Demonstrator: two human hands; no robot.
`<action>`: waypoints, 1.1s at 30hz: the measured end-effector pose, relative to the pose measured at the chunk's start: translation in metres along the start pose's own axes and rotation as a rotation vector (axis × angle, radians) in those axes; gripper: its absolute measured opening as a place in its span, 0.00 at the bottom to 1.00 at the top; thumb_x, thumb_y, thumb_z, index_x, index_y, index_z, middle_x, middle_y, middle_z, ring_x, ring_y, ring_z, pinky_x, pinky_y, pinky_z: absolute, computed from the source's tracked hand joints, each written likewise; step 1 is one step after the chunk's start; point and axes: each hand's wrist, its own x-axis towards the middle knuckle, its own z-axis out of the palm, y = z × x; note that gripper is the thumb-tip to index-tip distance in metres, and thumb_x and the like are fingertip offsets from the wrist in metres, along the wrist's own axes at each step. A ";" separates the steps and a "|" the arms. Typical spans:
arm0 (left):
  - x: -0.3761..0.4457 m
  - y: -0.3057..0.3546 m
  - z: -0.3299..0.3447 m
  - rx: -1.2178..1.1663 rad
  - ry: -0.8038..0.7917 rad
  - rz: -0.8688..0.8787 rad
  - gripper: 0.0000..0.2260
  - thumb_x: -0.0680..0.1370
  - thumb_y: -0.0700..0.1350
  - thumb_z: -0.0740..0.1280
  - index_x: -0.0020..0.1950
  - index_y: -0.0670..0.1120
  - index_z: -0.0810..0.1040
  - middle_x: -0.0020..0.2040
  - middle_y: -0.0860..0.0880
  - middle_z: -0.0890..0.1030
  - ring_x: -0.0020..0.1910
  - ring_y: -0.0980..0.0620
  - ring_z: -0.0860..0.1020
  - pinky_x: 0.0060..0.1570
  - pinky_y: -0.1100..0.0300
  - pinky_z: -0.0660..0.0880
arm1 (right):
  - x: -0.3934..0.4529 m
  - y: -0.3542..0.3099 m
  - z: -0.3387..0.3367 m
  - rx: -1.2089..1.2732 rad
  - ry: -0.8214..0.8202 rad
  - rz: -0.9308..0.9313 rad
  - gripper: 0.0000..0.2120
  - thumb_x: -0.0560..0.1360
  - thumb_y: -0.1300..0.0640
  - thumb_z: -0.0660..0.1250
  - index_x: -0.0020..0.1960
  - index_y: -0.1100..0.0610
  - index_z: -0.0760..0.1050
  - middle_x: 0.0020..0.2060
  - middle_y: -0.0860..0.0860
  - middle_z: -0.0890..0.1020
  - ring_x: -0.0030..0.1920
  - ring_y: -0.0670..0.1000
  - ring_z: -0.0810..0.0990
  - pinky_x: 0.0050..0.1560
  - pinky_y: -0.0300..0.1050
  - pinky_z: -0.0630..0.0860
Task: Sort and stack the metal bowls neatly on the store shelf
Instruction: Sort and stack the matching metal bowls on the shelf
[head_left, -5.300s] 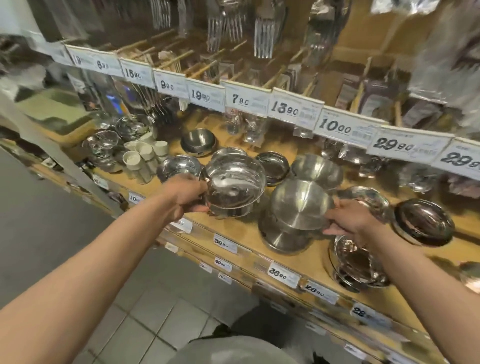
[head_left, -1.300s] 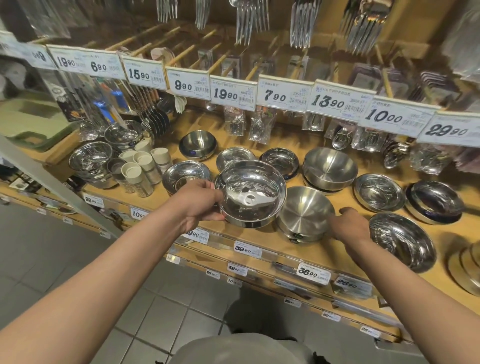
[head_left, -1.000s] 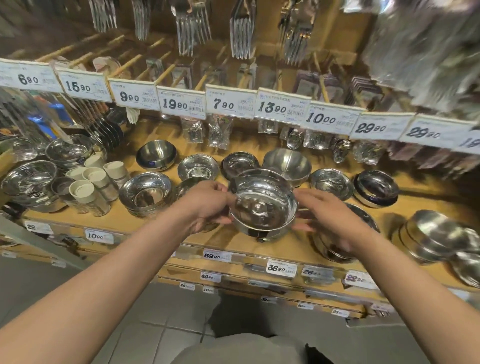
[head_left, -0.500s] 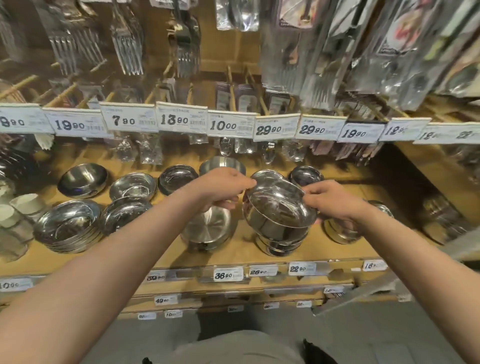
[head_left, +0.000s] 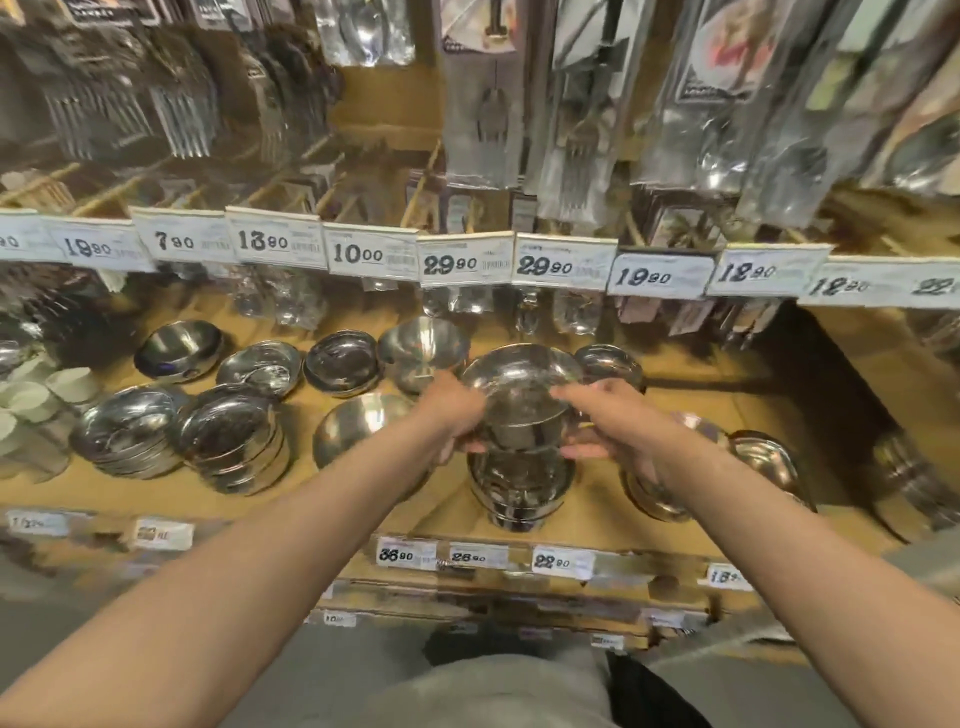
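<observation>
— What's changed?

— I've carried the bowl (head_left: 522, 382) rightward along the shelf (head_left: 597, 519); now my left hand (head_left: 457, 415) and right hand (head_left: 602, 421) both grip it over the stack (head_left: 522, 486) near the front edge — one more pile nearly sorted.

— Seated?

— Can't tell yet.

Bare shelf board (head_left: 717, 415) lies open right of the stacked bowls (head_left: 522, 488); hanging cutlery packs (head_left: 571, 130) and price tags (head_left: 462, 260) crowd overhead.

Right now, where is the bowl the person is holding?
Centre of the head view: the held bowl sits between both hands, directly above a stack of bowls at the shelf's front.
</observation>
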 end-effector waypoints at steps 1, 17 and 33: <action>0.001 -0.005 0.007 -0.067 0.020 -0.015 0.14 0.81 0.37 0.65 0.64 0.41 0.68 0.57 0.39 0.79 0.43 0.44 0.83 0.23 0.59 0.79 | 0.005 0.002 -0.001 -0.012 0.025 -0.040 0.13 0.74 0.52 0.74 0.48 0.57 0.73 0.44 0.51 0.82 0.42 0.48 0.86 0.33 0.42 0.82; 0.022 -0.035 -0.001 0.151 0.119 -0.004 0.03 0.78 0.39 0.72 0.45 0.40 0.81 0.40 0.39 0.86 0.35 0.45 0.85 0.44 0.45 0.85 | 0.051 0.029 -0.010 -0.303 0.077 -0.147 0.04 0.73 0.59 0.74 0.47 0.53 0.81 0.50 0.51 0.84 0.52 0.53 0.84 0.49 0.53 0.84; 0.026 -0.047 0.007 0.228 0.100 0.019 0.07 0.78 0.37 0.70 0.42 0.48 0.80 0.39 0.45 0.83 0.32 0.51 0.81 0.32 0.60 0.83 | 0.034 0.052 -0.010 -0.473 0.163 -0.156 0.04 0.71 0.56 0.72 0.44 0.52 0.77 0.42 0.52 0.85 0.46 0.55 0.85 0.52 0.57 0.82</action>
